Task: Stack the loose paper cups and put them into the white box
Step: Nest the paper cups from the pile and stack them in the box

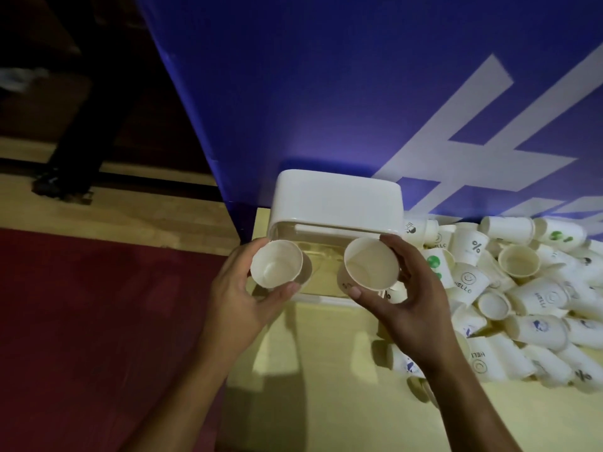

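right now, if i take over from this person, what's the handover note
Left grip holds a paper cup, mouth up.
Right grip holds a second cup the same way.
Both cups are side by side over the open white box, not yet nested.
The hands hide whether any cups already lie in the box.
A large pile of loose cups lies on the yellow table, right of the box.
Left to do: nest the two cups, put them in, then work through the pile.

The cup pile (535, 301) is cut off by the right edge.
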The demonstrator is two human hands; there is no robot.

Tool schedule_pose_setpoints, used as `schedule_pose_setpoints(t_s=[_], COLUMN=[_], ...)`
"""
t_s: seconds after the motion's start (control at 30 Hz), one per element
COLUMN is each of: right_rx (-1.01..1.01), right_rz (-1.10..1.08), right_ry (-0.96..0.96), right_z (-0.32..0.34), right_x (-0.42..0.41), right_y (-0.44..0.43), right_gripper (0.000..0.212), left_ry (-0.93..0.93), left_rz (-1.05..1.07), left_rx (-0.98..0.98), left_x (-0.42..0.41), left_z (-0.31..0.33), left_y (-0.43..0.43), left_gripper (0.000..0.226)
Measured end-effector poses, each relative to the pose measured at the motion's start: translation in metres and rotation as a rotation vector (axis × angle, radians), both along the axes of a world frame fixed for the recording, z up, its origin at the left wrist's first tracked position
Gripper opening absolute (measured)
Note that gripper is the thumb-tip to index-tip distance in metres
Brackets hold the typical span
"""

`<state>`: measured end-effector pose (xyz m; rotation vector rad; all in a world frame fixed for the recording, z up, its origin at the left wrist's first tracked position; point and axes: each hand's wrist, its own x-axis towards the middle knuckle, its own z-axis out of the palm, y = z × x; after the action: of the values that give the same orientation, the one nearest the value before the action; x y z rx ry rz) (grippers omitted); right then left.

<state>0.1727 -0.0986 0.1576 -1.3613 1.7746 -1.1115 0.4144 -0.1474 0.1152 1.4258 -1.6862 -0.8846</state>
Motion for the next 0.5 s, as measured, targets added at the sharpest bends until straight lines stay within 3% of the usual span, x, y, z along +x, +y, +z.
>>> schedule_pose_setpoints(t_s=[0.13, 0.5], right_rx=[0.02, 0.073], right_rz=[-0.018, -0.039], right_ry=[-0.027, 0.003], right_z=[-0.006, -0.019], right_x=[-0.002, -0.012], right_y=[0.006, 0.03], right_gripper=[0.074, 0.082], left_ry=[-0.015, -0.076], left_rz=[-0.014, 0.006], left_rx=[0.049, -0.047], left_x=[-0.008, -0.031], left_z=[-0.02, -0.045], left_y=[-0.004, -0.013], left_gripper=[0.068, 0.068])
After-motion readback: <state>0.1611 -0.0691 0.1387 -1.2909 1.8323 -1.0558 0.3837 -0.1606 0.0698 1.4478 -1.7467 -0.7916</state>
